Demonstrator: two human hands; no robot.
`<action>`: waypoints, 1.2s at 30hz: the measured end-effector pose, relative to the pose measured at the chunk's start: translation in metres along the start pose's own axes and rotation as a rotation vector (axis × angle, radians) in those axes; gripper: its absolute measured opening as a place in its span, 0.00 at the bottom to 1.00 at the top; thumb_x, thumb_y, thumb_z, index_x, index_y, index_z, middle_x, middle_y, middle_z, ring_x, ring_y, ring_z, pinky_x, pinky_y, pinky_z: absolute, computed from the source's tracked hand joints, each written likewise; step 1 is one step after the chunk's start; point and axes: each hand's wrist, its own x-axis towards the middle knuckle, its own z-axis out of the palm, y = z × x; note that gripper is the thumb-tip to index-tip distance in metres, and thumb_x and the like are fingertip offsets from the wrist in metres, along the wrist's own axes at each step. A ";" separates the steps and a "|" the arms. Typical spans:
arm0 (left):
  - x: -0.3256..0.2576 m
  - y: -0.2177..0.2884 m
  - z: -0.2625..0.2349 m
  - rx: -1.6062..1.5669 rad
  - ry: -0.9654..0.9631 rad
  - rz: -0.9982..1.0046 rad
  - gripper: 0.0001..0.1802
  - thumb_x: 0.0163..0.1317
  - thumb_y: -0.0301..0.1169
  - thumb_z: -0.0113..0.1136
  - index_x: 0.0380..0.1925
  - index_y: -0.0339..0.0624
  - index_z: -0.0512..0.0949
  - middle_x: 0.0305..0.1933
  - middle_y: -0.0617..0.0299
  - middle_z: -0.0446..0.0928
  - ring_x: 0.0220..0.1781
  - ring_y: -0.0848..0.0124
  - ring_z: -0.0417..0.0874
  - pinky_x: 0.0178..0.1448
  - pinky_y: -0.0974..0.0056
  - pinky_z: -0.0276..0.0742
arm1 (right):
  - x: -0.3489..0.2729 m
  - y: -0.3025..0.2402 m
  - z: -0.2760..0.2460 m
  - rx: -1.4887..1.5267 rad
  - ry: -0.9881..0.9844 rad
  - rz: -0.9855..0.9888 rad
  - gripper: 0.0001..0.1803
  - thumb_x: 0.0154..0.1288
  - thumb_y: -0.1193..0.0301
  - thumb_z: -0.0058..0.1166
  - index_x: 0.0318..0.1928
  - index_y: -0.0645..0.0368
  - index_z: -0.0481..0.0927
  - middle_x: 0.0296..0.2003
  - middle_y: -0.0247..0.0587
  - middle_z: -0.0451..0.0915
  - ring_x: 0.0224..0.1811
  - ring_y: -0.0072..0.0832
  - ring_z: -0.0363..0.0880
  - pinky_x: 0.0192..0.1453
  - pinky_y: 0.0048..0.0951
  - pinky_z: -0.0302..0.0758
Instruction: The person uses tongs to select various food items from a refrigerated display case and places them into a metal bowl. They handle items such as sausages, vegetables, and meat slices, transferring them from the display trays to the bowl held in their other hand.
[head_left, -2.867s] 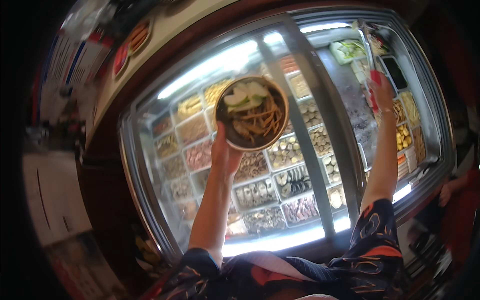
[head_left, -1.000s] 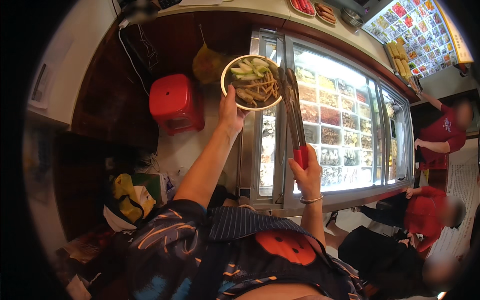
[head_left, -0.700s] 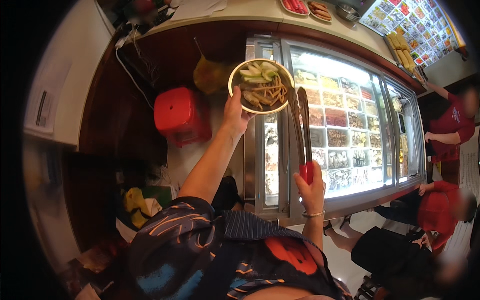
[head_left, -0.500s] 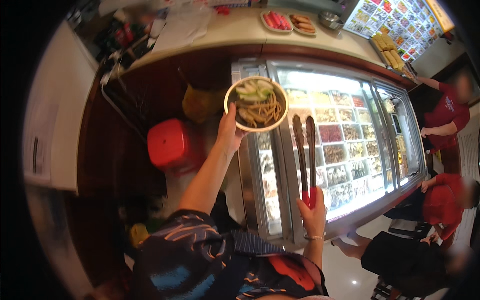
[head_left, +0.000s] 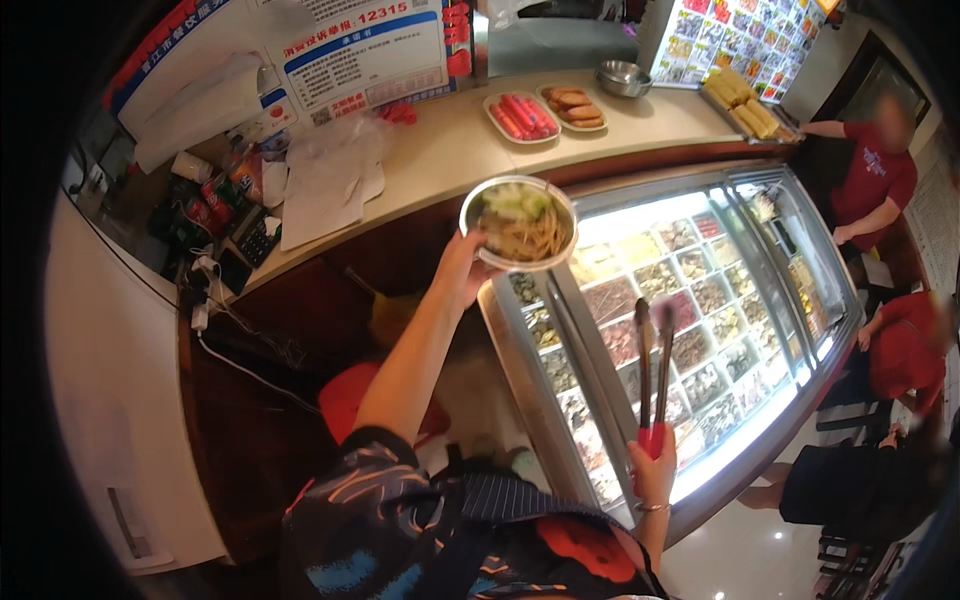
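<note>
My left hand [head_left: 462,268] grips a round bowl [head_left: 535,266] by its near left side, over the corner of a glass display case. Pale green vegetable slices [head_left: 516,203] lie in the far half of the bowl, and brownish noodle-like strips [head_left: 530,238] in the near half. My right hand [head_left: 655,472] is closed round the red handles of long metal tongs [head_left: 645,370]. The tongs' tips point away from me above the glass, slightly apart, with nothing visible between them. Below them, the lit display case [head_left: 592,345] shows rows of trays with sorted foods.
On the counter [head_left: 430,135] behind are plates of red-wrapped sausages [head_left: 522,117] and brown pieces [head_left: 573,107], a metal bowl [head_left: 624,78], yellow rolls [head_left: 745,105] and plastic bags [head_left: 335,175]. A red stool [head_left: 345,400] stands low left. People in red shirts [head_left: 880,185] are at the right.
The view has tilted up, showing more of the counter and a wall poster. The tongs and my right hand sit further right and lower in the picture; the bowl stays in my left hand.
</note>
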 end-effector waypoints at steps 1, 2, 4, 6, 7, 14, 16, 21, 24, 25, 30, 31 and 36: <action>0.020 0.004 -0.003 -0.013 0.121 -0.038 0.19 0.57 0.29 0.43 0.49 0.36 0.61 0.50 0.48 0.68 0.50 0.54 0.73 0.52 0.49 0.73 | -0.002 -0.016 0.001 0.022 -0.029 0.101 0.36 0.47 0.70 0.59 0.57 0.63 0.59 0.36 0.39 0.73 0.26 0.22 0.71 0.21 0.19 0.68; 0.032 0.012 0.013 0.020 0.116 -0.045 0.18 0.58 0.30 0.43 0.48 0.34 0.62 0.49 0.47 0.68 0.48 0.53 0.73 0.52 0.48 0.72 | 0.001 -0.033 0.000 0.044 -0.042 0.199 0.37 0.47 0.70 0.59 0.58 0.63 0.58 0.36 0.39 0.72 0.26 0.22 0.70 0.20 0.19 0.68; 0.073 0.031 0.013 -0.023 0.042 -0.070 0.16 0.60 0.31 0.41 0.46 0.33 0.63 0.46 0.46 0.70 0.46 0.53 0.74 0.48 0.47 0.75 | 0.014 -0.021 0.009 0.078 0.051 0.117 0.34 0.48 0.71 0.58 0.56 0.60 0.59 0.32 0.37 0.71 0.18 0.19 0.66 0.17 0.18 0.65; 0.111 0.053 0.032 -0.030 0.090 -0.019 0.16 0.60 0.31 0.41 0.45 0.33 0.63 0.45 0.46 0.70 0.46 0.53 0.74 0.47 0.47 0.76 | 0.029 -0.036 0.013 0.120 0.043 0.129 0.33 0.47 0.71 0.58 0.55 0.60 0.60 0.31 0.37 0.71 0.18 0.19 0.66 0.16 0.18 0.64; 0.134 0.062 0.028 -0.036 0.079 0.013 0.15 0.60 0.31 0.41 0.44 0.32 0.64 0.44 0.46 0.71 0.45 0.53 0.75 0.47 0.47 0.77 | 0.033 -0.040 0.023 0.124 0.094 0.138 0.32 0.47 0.72 0.58 0.54 0.60 0.61 0.30 0.35 0.71 0.19 0.18 0.66 0.16 0.18 0.64; 0.371 0.107 0.029 0.075 0.164 0.101 0.16 0.62 0.33 0.38 0.45 0.35 0.65 0.44 0.50 0.71 0.41 0.58 0.77 0.40 0.52 0.81 | 0.102 -0.061 0.077 0.250 0.234 0.126 0.36 0.45 0.74 0.57 0.57 0.60 0.58 0.28 0.35 0.70 0.19 0.16 0.65 0.17 0.17 0.63; 0.434 0.109 0.035 0.058 0.190 0.062 0.15 0.62 0.32 0.37 0.45 0.36 0.65 0.45 0.49 0.71 0.44 0.56 0.75 0.43 0.48 0.78 | 0.120 -0.070 0.098 0.298 0.349 0.193 0.37 0.45 0.75 0.58 0.58 0.61 0.57 0.25 0.35 0.69 0.13 0.17 0.64 0.14 0.17 0.62; 0.558 0.087 0.022 0.065 0.355 -0.001 0.15 0.63 0.33 0.37 0.48 0.42 0.65 0.47 0.50 0.70 0.46 0.56 0.73 0.43 0.44 0.76 | 0.156 -0.096 0.145 0.265 0.452 0.288 0.39 0.45 0.75 0.58 0.59 0.61 0.56 0.25 0.37 0.70 0.12 0.19 0.64 0.13 0.20 0.63; 0.628 0.082 -0.012 0.080 0.423 -0.020 0.20 0.58 0.34 0.48 0.51 0.46 0.65 0.50 0.54 0.68 0.45 0.56 0.73 0.37 0.51 0.77 | 0.170 -0.112 0.165 0.277 0.438 0.309 0.39 0.44 0.76 0.59 0.59 0.60 0.57 0.27 0.38 0.70 0.14 0.19 0.66 0.14 0.19 0.65; 0.640 0.079 -0.016 0.098 0.460 -0.003 0.18 0.57 0.33 0.49 0.49 0.46 0.67 0.47 0.54 0.69 0.43 0.57 0.73 0.36 0.50 0.77 | 0.175 -0.116 0.170 0.286 0.426 0.321 0.38 0.44 0.76 0.58 0.58 0.60 0.57 0.27 0.37 0.70 0.14 0.19 0.65 0.14 0.19 0.65; 0.628 0.085 -0.014 0.058 0.438 0.066 0.15 0.53 0.31 0.53 0.42 0.46 0.70 0.42 0.56 0.69 0.41 0.60 0.71 0.38 0.51 0.73 | 0.199 -0.130 0.188 0.324 0.380 0.275 0.37 0.45 0.76 0.57 0.58 0.59 0.57 0.24 0.34 0.68 0.13 0.18 0.65 0.14 0.18 0.64; 0.610 0.088 -0.007 0.037 0.425 0.083 0.16 0.52 0.31 0.54 0.42 0.46 0.70 0.42 0.57 0.68 0.42 0.60 0.69 0.39 0.51 0.73 | 0.207 -0.123 0.191 0.310 0.375 0.261 0.37 0.46 0.76 0.57 0.58 0.59 0.57 0.23 0.34 0.68 0.13 0.18 0.64 0.13 0.18 0.63; 0.410 0.098 0.019 0.117 -0.353 0.081 0.17 0.54 0.32 0.52 0.44 0.40 0.67 0.46 0.57 0.68 0.41 0.70 0.70 0.43 0.63 0.72 | 0.248 -0.175 0.225 0.370 0.202 0.072 0.33 0.51 0.76 0.50 0.59 0.60 0.54 0.24 0.34 0.68 0.15 0.18 0.64 0.15 0.18 0.63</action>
